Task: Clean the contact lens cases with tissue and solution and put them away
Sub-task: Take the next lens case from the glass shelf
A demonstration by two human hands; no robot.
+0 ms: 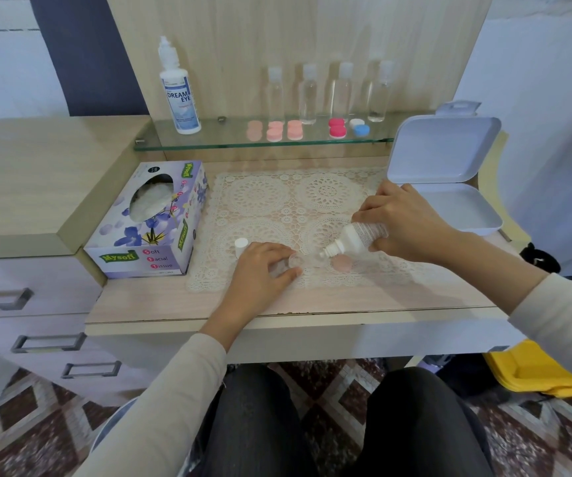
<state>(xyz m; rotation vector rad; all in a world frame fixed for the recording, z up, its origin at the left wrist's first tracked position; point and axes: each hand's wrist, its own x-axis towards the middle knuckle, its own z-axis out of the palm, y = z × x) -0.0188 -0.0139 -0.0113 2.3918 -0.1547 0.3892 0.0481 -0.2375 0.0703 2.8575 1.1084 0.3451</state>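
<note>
Surface: pale wood-grain desk (346, 304), with a lace mat (260, 201) over its centre. Clock read on the desk top, 12 = away from the person.

Hands:
- The left hand (260, 270) is at 6 on the mat. Its thumb and curled fingers pinch a clear case cup (294, 261), which rests on the mat.
- The right hand (405, 218) is at 4, wrapped round a small solution bottle (357, 237). The bottle is tipped nozzle-down toward 8, with its tip just beside the cup and not over its mouth.
- No stream or drop can be made out.

Risks (judgement):
- A squeeze made now would likely wet the lace rather than the cup, because the nozzle sits short of the rim.
- The cup is light and transparent, so a nudge from the nozzle could tip it.
- The white cap (241, 244) stands loose at 7 and could be knocked off the mat by the left wrist.
- The pink lid (342, 264) lies under the bottle, where drips could fall on it.

Surroundings:
- Tissue box (153, 222) at 9.
- Open white box (463, 215) at 2, lid up.
- Glass shelf (229, 139) at 12. It carries a large solution bottle (178, 94), four clear bottles (308, 94) and a row of coloured lens cases (293, 129).
- Drawers (19, 299) to the left, patterned floor (319, 401) below.
</note>
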